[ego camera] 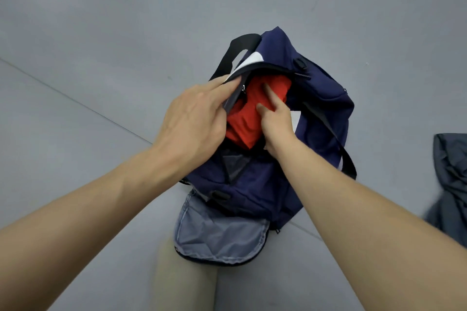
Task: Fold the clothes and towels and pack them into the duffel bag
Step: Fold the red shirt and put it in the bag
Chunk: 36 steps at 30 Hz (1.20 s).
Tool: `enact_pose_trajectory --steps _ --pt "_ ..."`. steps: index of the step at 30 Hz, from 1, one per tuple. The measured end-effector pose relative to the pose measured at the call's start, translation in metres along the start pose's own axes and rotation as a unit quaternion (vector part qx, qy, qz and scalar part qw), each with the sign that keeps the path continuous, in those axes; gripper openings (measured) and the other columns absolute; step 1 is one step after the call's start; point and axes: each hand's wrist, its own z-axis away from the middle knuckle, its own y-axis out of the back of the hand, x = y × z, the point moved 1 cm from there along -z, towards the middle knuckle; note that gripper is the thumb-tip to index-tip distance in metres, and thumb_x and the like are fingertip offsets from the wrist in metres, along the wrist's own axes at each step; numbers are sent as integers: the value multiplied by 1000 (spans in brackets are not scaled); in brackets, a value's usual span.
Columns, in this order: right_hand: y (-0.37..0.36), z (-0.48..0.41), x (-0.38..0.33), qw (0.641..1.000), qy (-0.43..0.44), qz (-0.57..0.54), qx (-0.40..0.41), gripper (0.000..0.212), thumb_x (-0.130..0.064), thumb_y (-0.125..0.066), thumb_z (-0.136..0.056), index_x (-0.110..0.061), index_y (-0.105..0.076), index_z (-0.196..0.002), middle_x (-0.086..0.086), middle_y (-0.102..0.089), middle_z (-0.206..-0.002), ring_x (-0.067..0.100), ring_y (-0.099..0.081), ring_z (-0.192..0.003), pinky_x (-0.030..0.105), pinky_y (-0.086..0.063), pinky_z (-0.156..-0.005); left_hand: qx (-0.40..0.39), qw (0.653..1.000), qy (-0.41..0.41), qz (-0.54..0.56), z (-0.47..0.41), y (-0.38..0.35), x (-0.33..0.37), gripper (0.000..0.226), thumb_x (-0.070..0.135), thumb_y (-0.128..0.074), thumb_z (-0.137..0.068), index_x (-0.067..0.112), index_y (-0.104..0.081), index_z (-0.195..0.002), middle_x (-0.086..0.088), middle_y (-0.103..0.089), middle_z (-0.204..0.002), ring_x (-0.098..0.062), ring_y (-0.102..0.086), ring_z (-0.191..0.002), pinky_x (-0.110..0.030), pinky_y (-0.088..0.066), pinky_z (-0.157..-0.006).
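A navy duffel bag [316, 108] with black straps lies on the grey floor, its top zip open. Inside it sits a folded red garment [249, 118]. My left hand [194, 118] pinches the bag's left zip edge and holds the opening apart. My right hand [275, 118] reaches into the opening, its fingers pressing down on the red garment. The bag's near end flap [219, 237] hangs open and shows a pale grey lining.
A grey-blue garment [449, 179] lies crumpled on the floor at the right edge. My knee [184, 280] shows below the bag. Grey floor [101, 33] with a seam line surrounds the bag.
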Motion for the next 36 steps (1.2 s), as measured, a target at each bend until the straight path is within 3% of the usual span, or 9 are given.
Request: enact_pose_trajectory --steps 4,8,14,17,21,25,30,33,36 --pt "-4 -32 12 991 10 134 -9 60 -18 -48 -93 -31 -41 -151 5 -44 -149 25 -46 -136 37 -34 -118 11 1000 -1 18 1 4 -2 67 2 -38 -83 28 -53 -142 14 -60 -135 -23 -57 -101 -33 -45 -73" --pt "9 -35 17 969 7 244 -32 59 -9 -46 -101 -27 -33 -155 12 -38 -156 27 -38 -143 23 -25 -116 23 998 24 44 -8 8 -5 66 6 -37 -85 29 -50 -145 14 -57 -142 -24 -57 -111 -38 -48 -84" --pt "23 -37 3 882 -47 470 -10 70 -21 -41 -100 -52 -10 -155 11 -12 -165 43 -26 -142 54 -23 -118 33 997 15 72 -6 8 1 64 3 -39 -87 27 -51 -145 15 -57 -142 -14 -52 -113 -20 -36 -81" --pt "26 -38 0 874 -32 485 2 69 -20 -40 -100 -50 -12 -155 9 -4 -167 45 -27 -141 54 -24 -118 27 997 12 68 -5 8 -1 61 4 -42 -91 27 -49 -147 16 -54 -144 -12 -50 -116 -20 -36 -84" --pt "27 -25 8 874 57 483 0 59 -40 -44 -103 -41 -20 -157 9 2 -167 48 -31 -138 50 -30 -114 -13 997 45 63 3 -3 -10 59 9 -45 -97 27 -39 -152 15 -52 -144 -8 -48 -114 -27 -41 -86" --pt "32 -13 24 818 106 564 -34 79 -55 -49 -97 -34 -6 -160 -1 13 -167 36 -4 -151 55 -25 -116 -30 997 43 53 5 -7 -11 58 13 -46 -99 26 -35 -154 15 -44 -152 -7 -45 -118 -20 -33 -83" --pt "22 -25 28 785 62 613 -64 87 -59 -44 -98 -33 12 -158 -5 24 -165 30 13 -152 61 -20 -118 5 996 18 87 7 -8 -2 58 10 -50 -95 28 -45 -149 18 -49 -148 -8 -53 -110 -17 -35 -79" --pt "20 -31 27 793 33 604 -70 85 -56 -45 -99 -37 13 -157 -8 24 -164 31 12 -152 65 -21 -113 13 995 0 96 12 -11 -2 58 11 -50 -92 28 -47 -148 17 -50 -148 -8 -54 -113 -11 -35 -82" --pt "18 -29 24 808 17 584 -73 85 -55 -46 -98 -38 13 -157 -9 24 -164 32 8 -152 62 -20 -115 -22 998 6 59 14 -16 -7 62 14 -51 -93 27 -40 -152 16 -41 -155 -14 -54 -116 -19 -36 -83"
